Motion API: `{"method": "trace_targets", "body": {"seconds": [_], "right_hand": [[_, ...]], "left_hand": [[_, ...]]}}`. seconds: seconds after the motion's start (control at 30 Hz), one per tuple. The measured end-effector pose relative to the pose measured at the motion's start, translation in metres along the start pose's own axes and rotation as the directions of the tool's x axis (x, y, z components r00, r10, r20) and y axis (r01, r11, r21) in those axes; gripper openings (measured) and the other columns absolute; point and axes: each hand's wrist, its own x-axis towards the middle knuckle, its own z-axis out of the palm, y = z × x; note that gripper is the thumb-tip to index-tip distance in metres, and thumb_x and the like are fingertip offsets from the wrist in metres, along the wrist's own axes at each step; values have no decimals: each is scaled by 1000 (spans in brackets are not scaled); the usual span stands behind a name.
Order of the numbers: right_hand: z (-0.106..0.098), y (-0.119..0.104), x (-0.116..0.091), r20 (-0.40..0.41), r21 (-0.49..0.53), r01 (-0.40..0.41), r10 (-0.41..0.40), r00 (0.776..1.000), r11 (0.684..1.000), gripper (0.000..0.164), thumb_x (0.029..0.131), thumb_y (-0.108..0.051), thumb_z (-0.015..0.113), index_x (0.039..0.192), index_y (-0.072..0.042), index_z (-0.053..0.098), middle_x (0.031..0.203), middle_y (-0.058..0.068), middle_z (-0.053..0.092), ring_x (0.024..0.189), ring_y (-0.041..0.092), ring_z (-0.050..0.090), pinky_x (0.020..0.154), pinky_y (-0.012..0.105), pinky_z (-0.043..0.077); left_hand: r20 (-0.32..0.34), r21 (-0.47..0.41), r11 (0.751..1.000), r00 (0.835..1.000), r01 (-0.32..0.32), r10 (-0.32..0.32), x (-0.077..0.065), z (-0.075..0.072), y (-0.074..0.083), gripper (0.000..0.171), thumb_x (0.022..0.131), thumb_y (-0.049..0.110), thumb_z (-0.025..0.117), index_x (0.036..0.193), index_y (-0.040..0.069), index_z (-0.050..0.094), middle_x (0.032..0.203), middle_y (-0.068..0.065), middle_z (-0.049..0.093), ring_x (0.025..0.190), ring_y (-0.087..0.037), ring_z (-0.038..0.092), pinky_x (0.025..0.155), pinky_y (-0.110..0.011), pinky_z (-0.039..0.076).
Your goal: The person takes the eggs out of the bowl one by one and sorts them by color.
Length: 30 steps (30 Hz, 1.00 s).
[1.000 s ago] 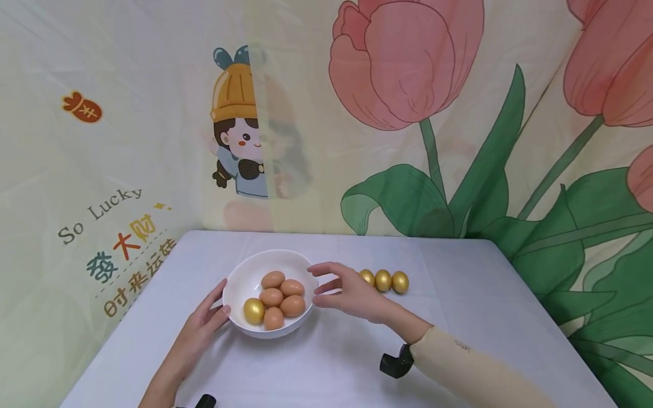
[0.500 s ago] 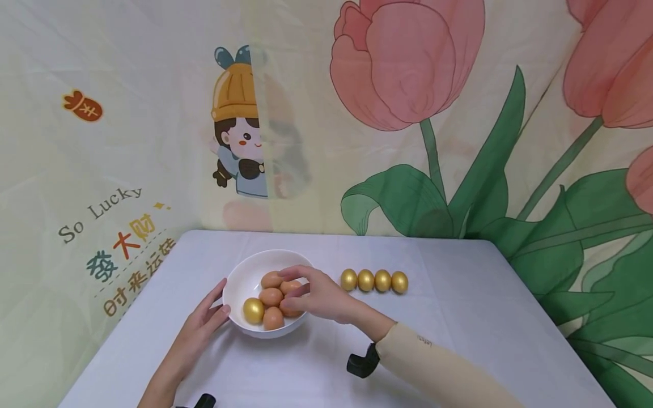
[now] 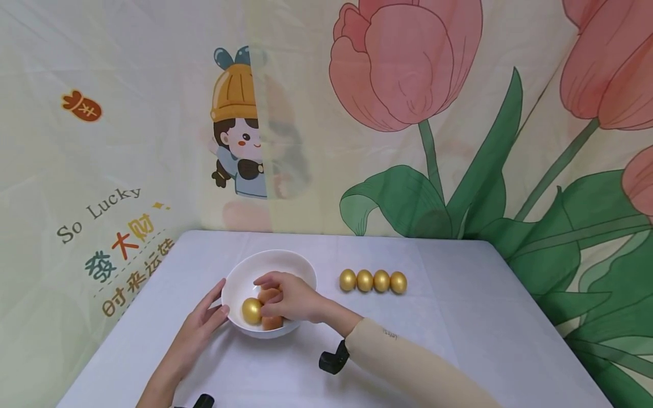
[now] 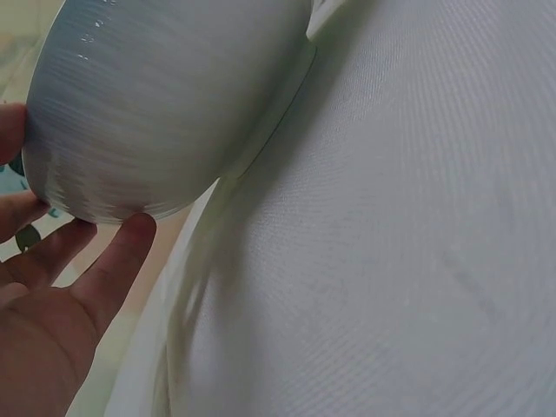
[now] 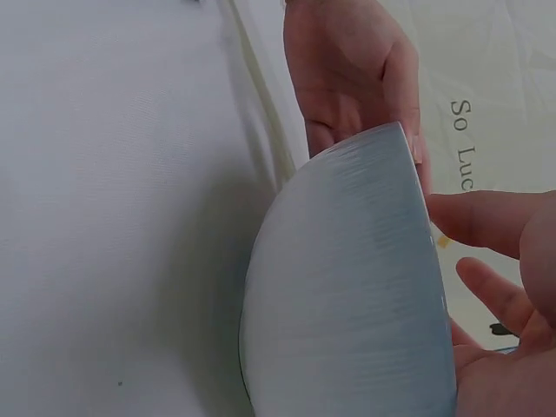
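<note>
A white bowl (image 3: pixel 240 272) stands on the table at centre left in the head view. In it lie a gold egg (image 3: pixel 251 311) and brown eggs (image 3: pixel 272 323), some hidden under my right hand. The right hand (image 3: pixel 293 298) is inside the rim above the eggs, its fingers bent and spread from the thumb around a middle brown egg; no firm grip shows. My left hand (image 3: pixel 200 321) rests its fingertips and thumb against the bowl's left outer wall. Both wrist views show mostly the bowl's outside; the left wrist view has fingertips (image 4: pixel 139 228) touching it.
To the bowl's right, a row of several gold eggs (image 3: pixel 373 281) lies on the white-covered table (image 3: pixel 433 328). A printed cloth backdrop (image 3: pixel 301 113) with tulips and a cartoon figure hangs behind it. A black wrist mount (image 3: pixel 334 358) sits below the right sleeve.
My right hand has moved left from the bowl's right rim to over the eggs, uncovering the leftmost gold egg of the row. My left hand has stayed at the bowl.
</note>
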Motion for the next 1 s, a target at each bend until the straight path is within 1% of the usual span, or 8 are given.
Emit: {"method": "trace_targets", "body": {"seconds": [0.23, 0.43, 0.53, 0.63, 0.73, 0.8, 0.93, 1.0], "right_hand": [[10, 1, 11, -2, -57, -18, 18, 1000, 998, 53, 92, -8, 83, 142, -11, 65, 141, 10, 62, 117, 19, 69, 91, 18, 56], [18, 1, 19, -36, -159, -6, 0, 999, 987, 52, 89, -16, 87, 139, -17, 70, 129, 2, 69, 104, 10, 70, 93, 21, 52], [23, 4, 24, -35, -135, 2, -7, 999, 991, 54, 88, -14, 87, 140, -12, 69, 125, 3, 70, 98, 10, 69, 90, 18, 51], [26, 5, 28, -43, -111, -12, 8, 999, 994, 56, 88, -13, 87, 140, -8, 68, 122, 3, 70, 100, 16, 66, 86, 15, 51], [28, 5, 32, -65, -137, -29, 20, 998, 990, 54, 89, -16, 88, 139, -7, 69, 118, 0, 70, 104, 19, 62, 83, 15, 50], [29, 5, 34, -78, -170, -34, 20, 997, 985, 52, 89, -18, 88, 137, -9, 71, 114, -3, 70, 104, 17, 60, 81, 15, 49], [31, 6, 39, -87, -222, -48, 29, 996, 974, 50, 90, -22, 87, 136, -12, 72, 101, -2, 68, 92, 10, 55, 75, 16, 45], [33, 8, 41, -92, -223, -61, 41, 995, 973, 51, 90, -22, 88, 137, -14, 72, 101, -4, 69, 85, 6, 54, 73, 16, 44]], "left_hand": [[-7, -10, 1000, 1000, -29, 29, -1, 1, -1, 70, 112, 36, 55, 172, 20, 22, 175, -16, 23, 147, -40, 48, 96, -11, 47], [-4, -6, 999, 1000, -31, 31, -1, 0, -2, 70, 112, 36, 55, 172, 20, 22, 176, -15, 22, 147, -41, 47, 96, -11, 46], [-2, -7, 1000, 1000, -18, 18, -1, 0, -2, 71, 112, 37, 55, 172, 20, 21, 176, -15, 22, 147, -41, 47, 95, -10, 45], [2, -13, 1000, 1000, -15, 15, -1, 1, -2, 71, 112, 36, 55, 172, 20, 21, 176, -15, 22, 147, -41, 46, 96, -10, 46], [4, -15, 1000, 1000, -23, 23, -1, 1, -2, 70, 112, 36, 55, 172, 20, 21, 176, -15, 22, 147, -39, 47, 96, -12, 46], [2, -9, 1000, 1000, -26, 26, -1, 0, -2, 70, 112, 36, 55, 172, 21, 22, 176, -14, 23, 144, -31, 51, 96, -12, 47], [-3, -4, 1000, 1000, -31, 31, -1, -1, -2, 70, 112, 36, 55, 171, 21, 23, 176, -14, 23, 130, -2, 56, 96, -12, 47], [-2, -8, 1000, 1000, -30, 30, -1, 0, -2, 69, 112, 36, 56, 171, 21, 23, 176, -14, 23, 127, 3, 55, 96, -12, 47]]}}
